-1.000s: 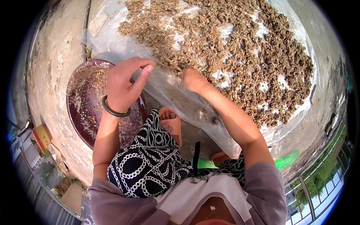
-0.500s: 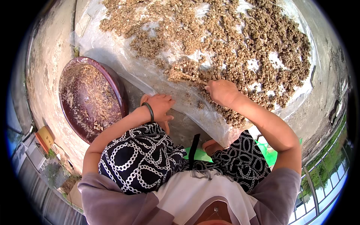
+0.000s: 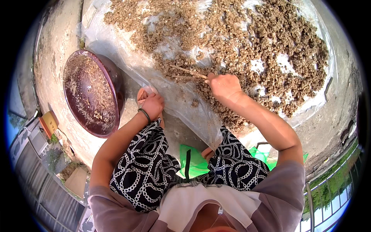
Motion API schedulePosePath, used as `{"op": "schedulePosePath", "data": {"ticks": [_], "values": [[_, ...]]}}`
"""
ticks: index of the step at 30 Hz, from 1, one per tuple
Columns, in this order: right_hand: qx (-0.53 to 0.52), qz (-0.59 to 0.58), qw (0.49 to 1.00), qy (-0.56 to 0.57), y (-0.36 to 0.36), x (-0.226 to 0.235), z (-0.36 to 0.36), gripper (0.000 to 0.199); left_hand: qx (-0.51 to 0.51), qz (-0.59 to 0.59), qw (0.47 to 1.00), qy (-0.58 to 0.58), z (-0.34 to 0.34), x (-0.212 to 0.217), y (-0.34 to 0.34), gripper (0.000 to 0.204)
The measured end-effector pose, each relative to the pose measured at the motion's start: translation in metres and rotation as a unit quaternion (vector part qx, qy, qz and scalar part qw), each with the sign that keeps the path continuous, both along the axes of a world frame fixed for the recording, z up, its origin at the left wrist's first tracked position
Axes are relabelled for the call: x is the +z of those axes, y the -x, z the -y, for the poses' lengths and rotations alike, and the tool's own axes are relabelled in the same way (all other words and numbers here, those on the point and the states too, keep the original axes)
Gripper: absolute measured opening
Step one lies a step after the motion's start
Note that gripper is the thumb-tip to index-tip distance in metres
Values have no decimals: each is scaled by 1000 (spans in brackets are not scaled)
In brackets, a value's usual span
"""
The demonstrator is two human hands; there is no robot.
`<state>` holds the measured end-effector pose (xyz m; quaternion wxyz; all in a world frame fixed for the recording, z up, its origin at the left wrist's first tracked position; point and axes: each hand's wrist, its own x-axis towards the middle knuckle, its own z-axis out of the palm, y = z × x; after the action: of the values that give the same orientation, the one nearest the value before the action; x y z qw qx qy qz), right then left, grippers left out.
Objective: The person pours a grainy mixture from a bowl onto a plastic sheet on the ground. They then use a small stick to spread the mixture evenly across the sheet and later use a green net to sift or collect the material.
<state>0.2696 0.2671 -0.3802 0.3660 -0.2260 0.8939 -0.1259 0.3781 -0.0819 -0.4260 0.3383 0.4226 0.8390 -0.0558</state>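
Observation:
My right hand (image 3: 224, 87) is closed around thin pale wooden sticks (image 3: 187, 70), which spread apart toward the left; whether they are two sticks or one forked piece I cannot tell. Their tips lie among the brown crumbly clumps (image 3: 270, 46) spread over a clear plastic sheet (image 3: 176, 94). Beside my foot (image 3: 143, 93) and the sheet's near edge is my left hand (image 3: 154, 105), a dark bangle on its wrist. Its fingers are curled in, and what they hold, if anything, is hidden.
At the left a dark red basin (image 3: 91, 92) stands tilted, with crumbly residue on its inside. Green material (image 3: 193, 160) shows between and beside my legs. Concrete ground (image 3: 50, 77) surrounds the sheet, with a railing (image 3: 332, 205) at the lower right.
My left hand has drawn its outstretched fingers in and shifted slightly left. My right hand has moved a little up and left with the sticks, which now show spread apart.

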Motion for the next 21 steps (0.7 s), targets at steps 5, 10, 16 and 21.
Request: {"op": "schedulePosePath", "data": {"ticks": [5,10,16,21], "values": [[-23,-56,998,21,78,-31,12,35,70,-75,994,-23,-2,28,-19,10],[32,3,998,49,3,0,-21,36,104,5,988,112,13,37,-67,19],[-17,102,994,-25,-87,-9,-34,25,107,100,983,107,-30,20,-43,38],[-123,-14,992,-8,-118,11,-65,32,25,140,978,-154,-66,31,-58,59]]}}
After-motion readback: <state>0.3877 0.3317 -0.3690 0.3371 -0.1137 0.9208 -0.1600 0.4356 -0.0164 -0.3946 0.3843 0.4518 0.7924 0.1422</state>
